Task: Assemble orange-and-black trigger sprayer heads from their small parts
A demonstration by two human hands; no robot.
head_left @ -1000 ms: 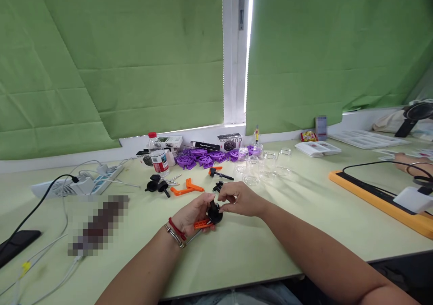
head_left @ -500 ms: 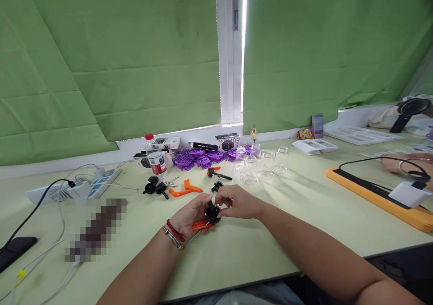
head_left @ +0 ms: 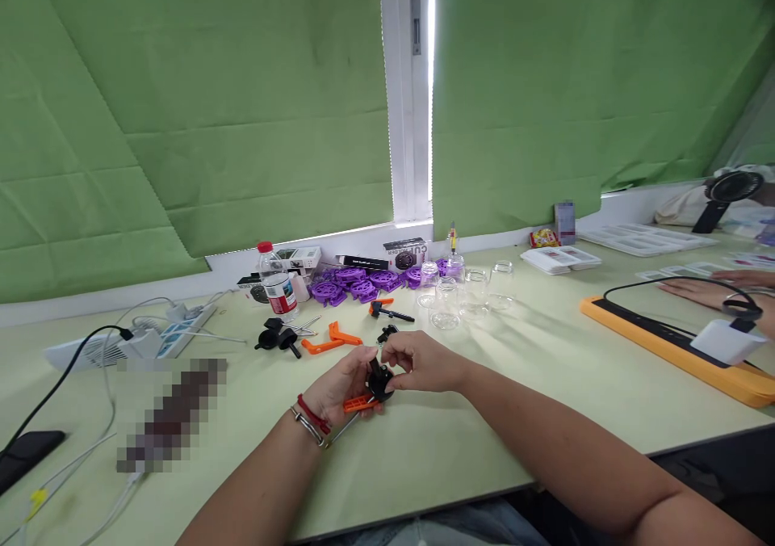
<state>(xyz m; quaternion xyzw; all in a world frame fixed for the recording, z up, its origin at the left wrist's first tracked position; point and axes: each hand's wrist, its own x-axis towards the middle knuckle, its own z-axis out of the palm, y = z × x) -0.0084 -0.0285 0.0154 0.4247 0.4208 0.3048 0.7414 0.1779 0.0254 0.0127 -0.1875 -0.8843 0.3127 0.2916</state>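
My left hand [head_left: 339,386] is closed round a black round part [head_left: 379,383], above the front part of the table. An orange piece [head_left: 358,403] sticks out below its fingers, and a thin metal rod [head_left: 344,430] slants down past the wrist. From the right, my right hand [head_left: 427,364] meets the same black part, thumb and fingers bent in a pinch at its edge. Whatever small thing lies between those fingertips is hidden. Just beyond the hands lies a small black piece [head_left: 387,333]. Two orange handles [head_left: 333,338] and several black parts [head_left: 278,338] lie to the left.
Farther back are a bottle [head_left: 278,287], purple plastic pieces [head_left: 348,283], clear glass jars [head_left: 446,304] and a black-and-orange part [head_left: 391,312]. A power strip [head_left: 187,324] with cables stands left. At right lie an orange-edged case [head_left: 666,348] and another person's hand [head_left: 690,291].
My hands keep the same hold on the black part, with hardly any movement. The view has shifted slightly. At the right, the other person's hands have moved and now lie flatter on the table.
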